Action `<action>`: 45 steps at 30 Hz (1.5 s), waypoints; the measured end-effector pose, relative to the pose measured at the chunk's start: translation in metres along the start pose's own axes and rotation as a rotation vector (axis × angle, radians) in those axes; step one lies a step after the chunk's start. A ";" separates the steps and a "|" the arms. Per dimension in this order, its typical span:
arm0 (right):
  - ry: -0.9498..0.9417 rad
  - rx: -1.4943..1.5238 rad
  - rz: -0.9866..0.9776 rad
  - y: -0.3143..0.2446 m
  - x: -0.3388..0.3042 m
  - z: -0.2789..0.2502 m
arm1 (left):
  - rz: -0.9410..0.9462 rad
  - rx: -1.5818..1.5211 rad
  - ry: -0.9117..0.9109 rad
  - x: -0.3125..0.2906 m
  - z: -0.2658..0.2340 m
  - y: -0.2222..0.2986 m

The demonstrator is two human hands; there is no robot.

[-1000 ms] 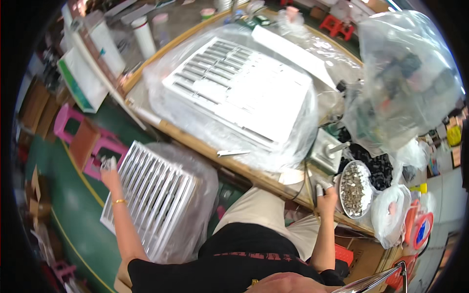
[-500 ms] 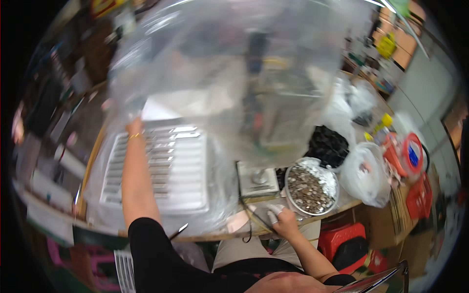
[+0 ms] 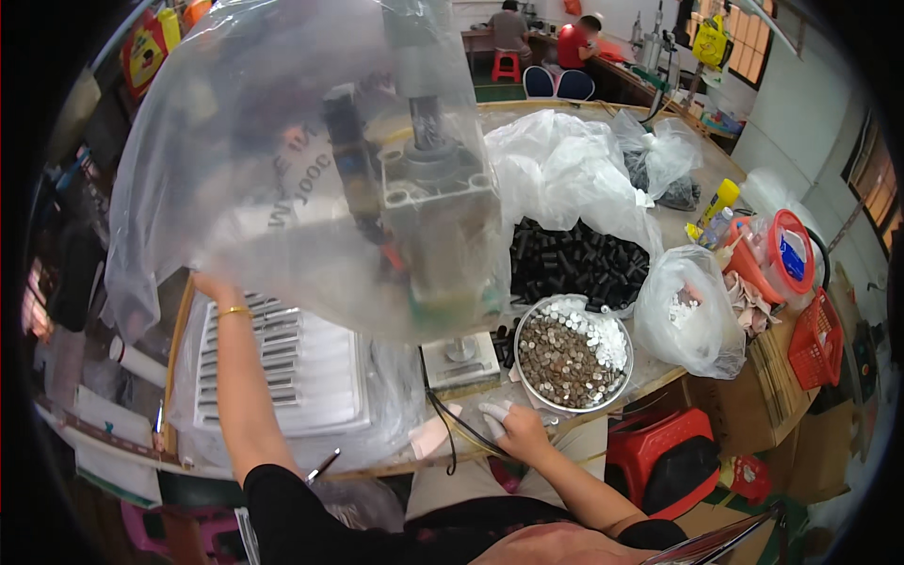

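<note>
My left hand (image 3: 217, 287) reaches over the far left part of a white slotted tray (image 3: 282, 424). Its fingers are hidden behind a sheet of clear plastic (image 3: 160, 235), so what they hold, if anything, does not show. Silvery metal rods (image 3: 275, 351) lie in the tray's left slots, and the right slots look white. My right hand (image 3: 524, 435) is by the table's front edge, white covers on some fingers. Those fingers are curled together; anything between them cannot be made out. Close to it stand a bench press (image 3: 443, 202) under the plastic and a metal bowl (image 3: 576, 408) of small metal pieces.
Black short tubes (image 3: 574, 264) are heaped behind the bowl, beside white plastic bags (image 3: 565, 155). Right of these are an open clear bag (image 3: 692, 320) and a red basket (image 3: 815, 344). Cables (image 3: 443, 414) hang over the front edge. Two people (image 3: 576, 45) sit far off.
My view has shifted and sharpened, with more of the far room showing. The left hand is still at the tray's far left, its fingers behind the plastic. My right hand remains by the front edge.
</note>
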State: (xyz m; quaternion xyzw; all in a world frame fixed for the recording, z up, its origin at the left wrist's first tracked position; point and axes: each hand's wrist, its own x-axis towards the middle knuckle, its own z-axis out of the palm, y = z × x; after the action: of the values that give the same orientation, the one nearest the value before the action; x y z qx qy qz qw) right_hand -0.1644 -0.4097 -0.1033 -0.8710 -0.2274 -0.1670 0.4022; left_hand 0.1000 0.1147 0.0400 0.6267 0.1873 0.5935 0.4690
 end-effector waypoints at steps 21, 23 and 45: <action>-0.124 0.358 0.118 0.038 -0.003 0.009 | -0.372 0.289 1.179 -0.391 -0.667 0.191; -0.100 0.398 0.138 0.027 -0.005 0.007 | -0.451 0.318 1.207 -0.427 -0.681 0.175; -0.068 0.421 0.156 0.030 -0.008 0.008 | -0.752 0.350 1.205 -0.496 -0.669 0.162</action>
State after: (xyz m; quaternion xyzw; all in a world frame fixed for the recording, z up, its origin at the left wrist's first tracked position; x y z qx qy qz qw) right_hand -0.1545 -0.4231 -0.1310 -0.7879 -0.2025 -0.0550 0.5789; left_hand -0.6790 -0.1124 -0.2071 0.1505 0.7073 0.5956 0.3498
